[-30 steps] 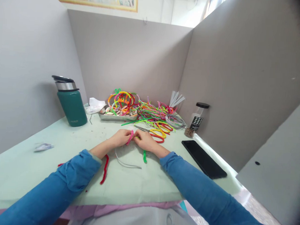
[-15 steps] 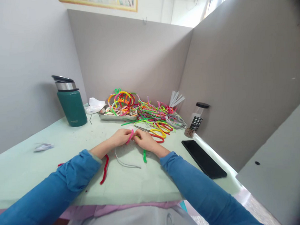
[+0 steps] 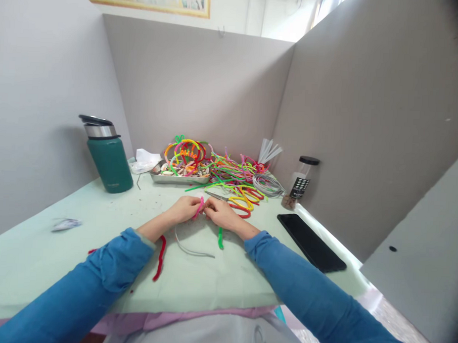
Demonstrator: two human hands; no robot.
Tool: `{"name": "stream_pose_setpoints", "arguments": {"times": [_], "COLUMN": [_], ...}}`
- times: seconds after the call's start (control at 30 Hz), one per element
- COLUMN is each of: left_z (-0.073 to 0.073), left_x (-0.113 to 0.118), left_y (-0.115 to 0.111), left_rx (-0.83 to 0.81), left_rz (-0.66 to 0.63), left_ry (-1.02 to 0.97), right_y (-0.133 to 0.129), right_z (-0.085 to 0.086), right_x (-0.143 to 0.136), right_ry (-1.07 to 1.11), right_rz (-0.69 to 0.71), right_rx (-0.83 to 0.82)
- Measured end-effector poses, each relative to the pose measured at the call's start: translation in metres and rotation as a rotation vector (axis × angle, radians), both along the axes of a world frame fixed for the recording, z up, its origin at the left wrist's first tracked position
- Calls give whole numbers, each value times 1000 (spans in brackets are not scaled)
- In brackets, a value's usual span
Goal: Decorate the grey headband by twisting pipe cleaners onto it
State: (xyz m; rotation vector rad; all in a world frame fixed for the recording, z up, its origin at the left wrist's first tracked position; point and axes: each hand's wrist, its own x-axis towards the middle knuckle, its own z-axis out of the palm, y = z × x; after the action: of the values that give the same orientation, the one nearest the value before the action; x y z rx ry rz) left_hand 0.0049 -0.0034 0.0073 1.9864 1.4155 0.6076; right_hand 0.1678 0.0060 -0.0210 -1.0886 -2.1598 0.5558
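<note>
Close together above the table, my two hands meet at the fingertips. My left hand is closed, pinching a pink pipe cleaner that stands out between the hands. Beneath it a thin grey wire curves out over the cloth; whether the fingers hold its upper end cannot be seen. My right hand is also closed, its fingertips touching or nearly touching the left ones, and what they grip is hidden. A green pipe cleaner shows below the right palm. By my left wrist lies a red pipe cleaner.
Scissors lie just beyond my right hand. Behind them are piled pipe cleaners, a metal tray of craft pieces and a grey wire coil. A green bottle stands left; a jar and black phone are right.
My right fingertips have shifted slightly, and a yellow-green bit seen at them before is now hidden. The grey wire and green pipe cleaner have barely moved. The left hand stays in place.
</note>
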Motion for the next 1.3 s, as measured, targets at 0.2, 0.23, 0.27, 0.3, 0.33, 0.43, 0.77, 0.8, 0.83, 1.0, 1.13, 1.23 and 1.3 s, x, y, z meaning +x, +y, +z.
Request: {"name": "stream_pose_setpoints", "arguments": {"times": [0.2,0.23,0.27,0.3,0.33,0.43,0.77,0.8,0.83,1.0,1.13,1.23,1.3], "left_z": [0,-1,-2,-2,-3,-4,-3,-3,-4,-4,-4,-5,-5], "left_x": [0,0,0,-1,-1,-2,-2,-2,-3,-3,-2,-2,-2], "left_y": [0,1,1,2,3,3,3,4,4,5,4,4,4], "left_rx": [5,11,22,35,48,65,55,64,61,43,82,148,174], "left_rz": [7,10,12,12,11,2,-7,-12,-20,-14,-17,-17,-15], "left_ry": [14,22,30,39,47,62,61,58,51,57,62,70,74], "right_y": [2,2,2,2,1,0,1,1,1,0,0,0,0], "right_z": [-2,-2,-2,-2,-1,1,-1,-2,-2,0,1,2,3], "right_x": [-1,-1,-1,-1,-2,-2,-2,-2,-2,-2,-2,-2,-2], "right_ry": [-6,-8,-10,-10,-11,-16,-36,-39,-42,-52,-51,-61,-67], "right_rz": [-12,-18,-24,-26,-27,-28,-36,-39,-41,-37,-35,-41,-44], "right_rx": [6,6,6,8,9,13,37,38,40,43,48,51,49]}}
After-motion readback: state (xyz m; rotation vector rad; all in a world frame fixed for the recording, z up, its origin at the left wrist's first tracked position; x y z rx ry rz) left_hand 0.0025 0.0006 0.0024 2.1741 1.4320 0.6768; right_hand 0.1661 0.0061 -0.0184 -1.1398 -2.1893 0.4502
